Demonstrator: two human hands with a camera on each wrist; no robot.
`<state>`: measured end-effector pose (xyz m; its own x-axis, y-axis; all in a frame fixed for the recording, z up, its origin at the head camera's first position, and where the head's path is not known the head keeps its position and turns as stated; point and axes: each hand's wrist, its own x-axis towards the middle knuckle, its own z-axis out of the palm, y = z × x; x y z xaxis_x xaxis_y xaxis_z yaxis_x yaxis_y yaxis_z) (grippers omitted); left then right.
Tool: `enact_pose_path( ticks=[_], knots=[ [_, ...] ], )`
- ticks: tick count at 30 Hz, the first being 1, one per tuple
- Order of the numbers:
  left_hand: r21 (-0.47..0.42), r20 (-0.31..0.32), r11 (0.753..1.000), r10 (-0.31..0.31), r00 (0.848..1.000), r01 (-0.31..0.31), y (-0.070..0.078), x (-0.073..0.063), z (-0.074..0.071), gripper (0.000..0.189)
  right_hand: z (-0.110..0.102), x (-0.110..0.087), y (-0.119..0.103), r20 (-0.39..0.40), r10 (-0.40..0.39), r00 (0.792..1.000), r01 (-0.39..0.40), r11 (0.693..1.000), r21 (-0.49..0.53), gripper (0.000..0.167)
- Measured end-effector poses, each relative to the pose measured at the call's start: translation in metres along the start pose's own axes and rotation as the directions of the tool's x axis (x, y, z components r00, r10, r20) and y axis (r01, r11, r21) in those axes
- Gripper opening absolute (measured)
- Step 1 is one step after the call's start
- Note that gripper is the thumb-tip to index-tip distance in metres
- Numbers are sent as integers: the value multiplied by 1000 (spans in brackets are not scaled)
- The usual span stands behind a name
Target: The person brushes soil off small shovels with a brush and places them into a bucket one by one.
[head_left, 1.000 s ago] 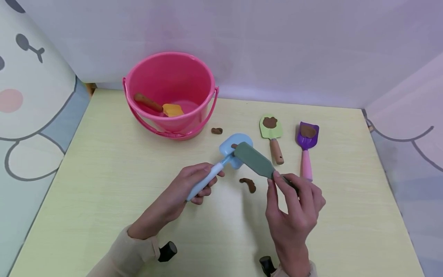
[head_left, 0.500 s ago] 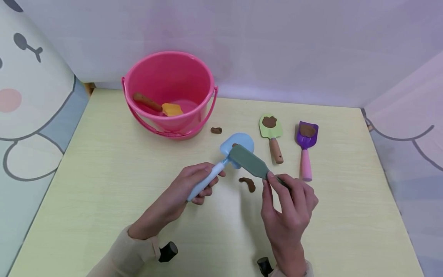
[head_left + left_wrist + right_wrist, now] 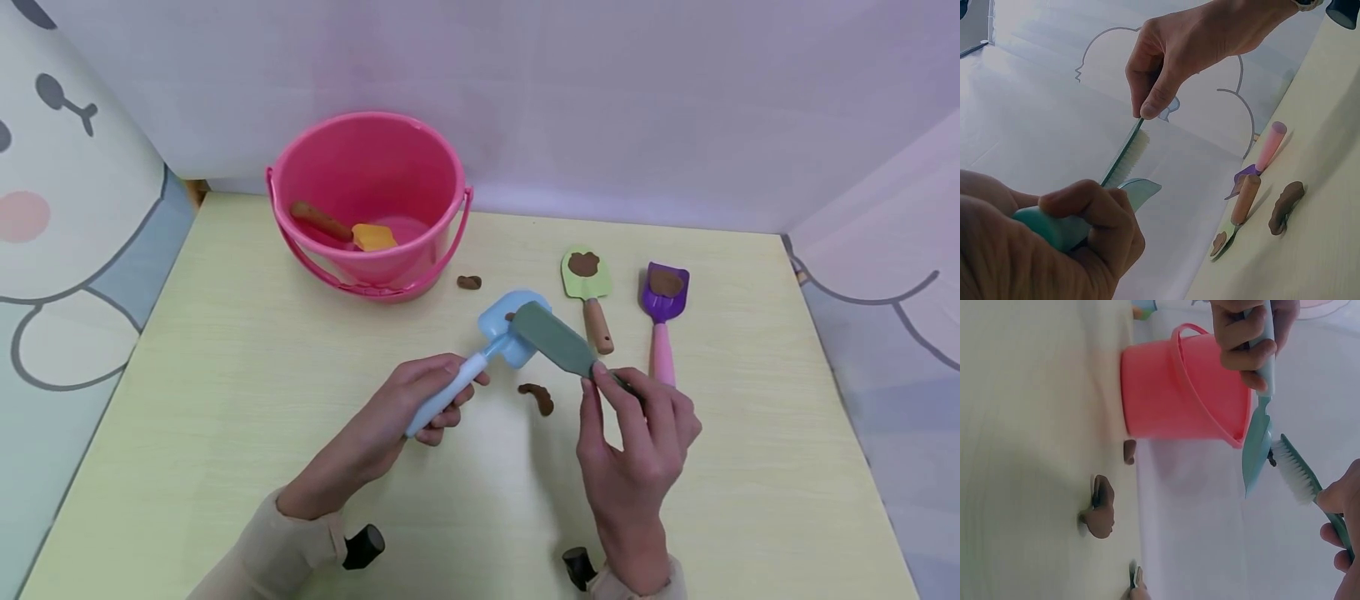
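My left hand (image 3: 423, 396) grips the pale handle of a light blue toy shovel (image 3: 510, 321), raised over the table. My right hand (image 3: 637, 446) pinches the handle of a green brush (image 3: 555, 337) between thumb and fingers. In the right wrist view the white bristles (image 3: 1294, 472) face the shovel's blade, close to or touching it; a small dark brown bit shows between them. From above, the brush's back hides part of the blade. Below the tools a curved brown lump (image 3: 538, 399) lies on the table, and a smaller brown lump (image 3: 469, 282) lies by the bucket.
A pink bucket (image 3: 375, 271) stands at the back left, holding a yellow-ended tool (image 3: 373, 237) with a brown handle. To the right lie a green shovel (image 3: 587, 283) and a purple shovel (image 3: 664, 310), each with a brown patch on its blade. White curtain stands behind the table (image 3: 225, 350).
The brush shifts slightly toward the lower left over the shovel's blade, then back to the upper right. The left hand stays nearly still; the shovel's blade turns a little.
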<state>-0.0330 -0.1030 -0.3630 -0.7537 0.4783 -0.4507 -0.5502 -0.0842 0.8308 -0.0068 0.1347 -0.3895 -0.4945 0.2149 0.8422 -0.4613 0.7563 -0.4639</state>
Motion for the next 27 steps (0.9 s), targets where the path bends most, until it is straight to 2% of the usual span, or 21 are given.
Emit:
enact_pose_path(
  ticks=[10,20,27],
  knots=[
    [12,4,1000,-8,1000,8,3,-3,2,42,-10,10,0,-16,95,995,-94,995,22,18],
    [8,6,1000,-7,1000,7,2,-6,2,44,-11,3,4,41,123,992,-125,990,63,18],
    [12,3,1000,-16,1000,16,2,-8,1,45,-10,-1,10,65,134,989,-136,990,33,19]
  ],
)
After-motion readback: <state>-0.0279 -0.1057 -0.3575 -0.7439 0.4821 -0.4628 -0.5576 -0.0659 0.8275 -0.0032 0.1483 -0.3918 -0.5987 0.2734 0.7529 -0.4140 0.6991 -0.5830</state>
